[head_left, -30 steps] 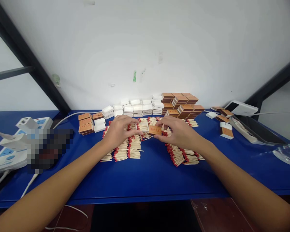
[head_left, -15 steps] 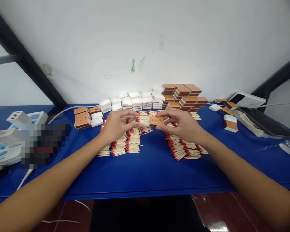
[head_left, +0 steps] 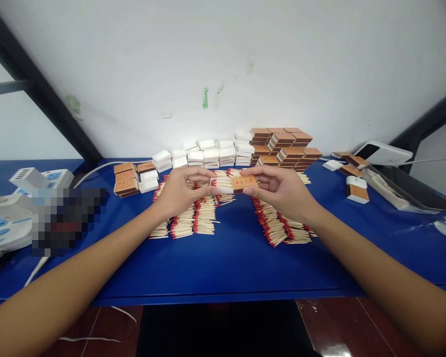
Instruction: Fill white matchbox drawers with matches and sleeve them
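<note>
Both hands hold one matchbox over the blue table [head_left: 226, 267]. My right hand [head_left: 282, 191] pinches its orange sleeve [head_left: 244, 183]. My left hand [head_left: 180, 191] pinches the white inner tray [head_left: 222, 184], which sticks out of the sleeve to the left with matches in it. Beneath the hands, rows of red-tipped matches [head_left: 196, 220] lie on the table, with more matches [head_left: 282, 228] to the right.
Stacks of white trays [head_left: 208, 154] and orange sleeves [head_left: 286, 148] line the wall. A few boxes [head_left: 128, 179] sit at the left, others [head_left: 357, 189] at the right. Power strips [head_left: 33, 181] and cables lie far left; a white device [head_left: 382, 152] and black tray far right.
The hands lifted the matchbox slightly off the match piles. The white tray now shows sticking out of the sleeve's left end. The view also tilted a little.
</note>
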The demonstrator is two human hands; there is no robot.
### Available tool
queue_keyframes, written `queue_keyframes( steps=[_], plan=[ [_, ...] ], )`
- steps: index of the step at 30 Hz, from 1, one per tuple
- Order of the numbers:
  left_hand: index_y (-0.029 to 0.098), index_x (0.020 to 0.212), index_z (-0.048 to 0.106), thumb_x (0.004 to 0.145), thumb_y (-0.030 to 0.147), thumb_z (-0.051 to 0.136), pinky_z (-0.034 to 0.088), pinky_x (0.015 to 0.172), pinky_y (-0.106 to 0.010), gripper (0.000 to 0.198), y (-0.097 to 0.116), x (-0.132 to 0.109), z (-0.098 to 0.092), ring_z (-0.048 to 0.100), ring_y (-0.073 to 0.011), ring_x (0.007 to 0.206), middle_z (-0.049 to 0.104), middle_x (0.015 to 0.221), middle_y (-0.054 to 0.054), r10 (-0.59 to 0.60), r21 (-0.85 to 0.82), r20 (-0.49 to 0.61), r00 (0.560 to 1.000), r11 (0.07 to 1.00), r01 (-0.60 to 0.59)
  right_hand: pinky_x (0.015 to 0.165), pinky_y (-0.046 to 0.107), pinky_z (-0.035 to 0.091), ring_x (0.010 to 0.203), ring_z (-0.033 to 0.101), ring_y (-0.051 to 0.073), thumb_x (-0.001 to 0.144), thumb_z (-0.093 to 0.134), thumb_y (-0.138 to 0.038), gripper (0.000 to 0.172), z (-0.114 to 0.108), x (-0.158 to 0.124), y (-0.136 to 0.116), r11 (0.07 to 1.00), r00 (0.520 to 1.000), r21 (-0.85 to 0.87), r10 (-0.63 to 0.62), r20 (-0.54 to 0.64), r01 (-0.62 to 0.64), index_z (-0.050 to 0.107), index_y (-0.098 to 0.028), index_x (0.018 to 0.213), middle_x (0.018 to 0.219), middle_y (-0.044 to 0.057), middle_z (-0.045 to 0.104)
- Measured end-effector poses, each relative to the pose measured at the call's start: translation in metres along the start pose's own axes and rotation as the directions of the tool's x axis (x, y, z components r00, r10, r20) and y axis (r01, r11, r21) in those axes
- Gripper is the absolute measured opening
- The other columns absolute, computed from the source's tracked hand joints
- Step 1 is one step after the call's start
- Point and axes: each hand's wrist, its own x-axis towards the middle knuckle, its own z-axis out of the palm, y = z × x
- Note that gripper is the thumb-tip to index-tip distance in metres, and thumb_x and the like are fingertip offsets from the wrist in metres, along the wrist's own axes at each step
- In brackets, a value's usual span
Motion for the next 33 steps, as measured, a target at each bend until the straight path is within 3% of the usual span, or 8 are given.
queue_keyframes(
  steps=[6,10,12,16,20,24,28,33],
  plan=[
    [0.021,0.102,0.081,0.077,0.052,0.093,0.067,0.083,-0.034,0.042,-0.001,-0.005,0.007,0.081,-0.0238,0.097,0.084,0.104,-0.007,-0.015,-0.074,-0.061,0.998,0.997,0.01,0.094,0.052,0.068,0.092,0.08,0.026,0.086,0.084,-0.059,0.049,0.017,-0.002,-0.001,0.996,0.998,0.082,0.039,-0.043,-0.035,0.072,-0.028,0.123,0.123,0.008,0.08],
    [0.023,0.116,0.077,0.086,0.057,0.087,0.062,0.092,-0.035,0.047,0.0,-0.009,0.009,0.078,-0.0225,0.105,0.082,0.114,-0.006,0.141,0.107,-0.036,0.989,0.985,-0.137,0.09,0.05,0.067,0.088,0.08,0.026,0.09,0.076,-0.068,0.061,0.026,-0.005,0.006,0.993,0.996,0.089,0.086,-0.038,-0.082,0.067,-0.028,0.135,0.124,0.009,0.077],
    [0.025,0.123,0.074,0.095,0.055,0.078,0.058,0.095,-0.037,0.042,0.001,-0.01,0.007,0.075,-0.0213,0.107,0.08,0.117,-0.005,0.3,0.258,0.029,0.954,0.919,-0.297,0.09,0.05,0.066,0.087,0.08,0.026,0.089,0.075,-0.071,0.065,0.029,-0.006,0.008,0.987,0.994,0.133,0.095,-0.051,-0.088,0.065,-0.027,0.136,0.122,0.009,0.077],
    [0.026,0.126,0.072,0.105,0.047,0.066,0.054,0.095,-0.039,0.03,-0.001,-0.008,0.005,0.071,-0.021,0.106,0.078,0.116,-0.006,0.523,0.441,0.158,0.838,0.722,-0.534,0.091,0.05,0.066,0.086,0.078,0.024,0.093,0.074,-0.067,0.062,0.034,-0.008,0.006,0.973,0.993,0.217,0.098,-0.071,-0.081,0.064,-0.024,0.137,0.124,0.011,0.076],
    [0.027,0.132,0.069,0.107,0.037,0.066,0.054,0.095,-0.038,0.028,-0.004,-0.008,0.008,0.071,-0.0202,0.111,0.077,0.122,-0.007,0.634,0.498,0.162,0.756,0.609,-0.618,0.091,0.048,0.066,0.087,0.076,0.02,0.097,0.071,-0.061,0.055,0.039,-0.012,0.001,0.964,0.992,0.256,0.092,-0.088,-0.067,0.061,-0.026,0.138,0.141,0.012,0.068],
    [0.03,0.134,0.07,0.105,0.035,0.069,0.055,0.092,-0.038,0.03,-0.005,-0.011,0.01,0.071,-0.0203,0.108,0.076,0.12,-0.006,0.68,0.544,0.147,0.719,0.551,-0.633,0.091,0.047,0.066,0.092,0.074,0.019,0.102,0.064,-0.061,0.052,0.042,-0.016,0.0,0.958,0.997,0.279,0.071,-0.036,-0.059,0.057,-0.03,0.142,0.153,0.012,0.058],
    [0.032,0.137,0.069,0.105,0.035,0.068,0.055,0.094,-0.039,0.033,-0.002,-0.013,0.012,0.072,-0.0209,0.109,0.077,0.119,-0.006,0.671,0.534,0.142,0.727,0.567,-0.627,0.089,0.044,0.066,0.104,0.071,0.021,0.103,0.065,-0.055,0.046,0.044,-0.015,0.001,0.936,0.997,0.345,0.079,-0.012,-0.07,0.058,-0.03,0.141,0.15,0.01,0.057],
    [0.028,0.146,0.063,0.099,0.041,0.076,0.058,0.092,-0.038,0.05,0.004,-0.016,0.016,0.074,-0.0203,0.103,0.079,0.118,-0.006,0.544,0.407,0.028,0.839,0.76,-0.507,0.088,0.044,0.066,0.109,0.069,0.022,0.104,0.064,-0.052,0.044,0.046,-0.016,-0.001,0.912,0.996,0.399,0.09,0.016,-0.089,0.056,-0.03,0.141,0.148,0.011,0.056]
  ],
)
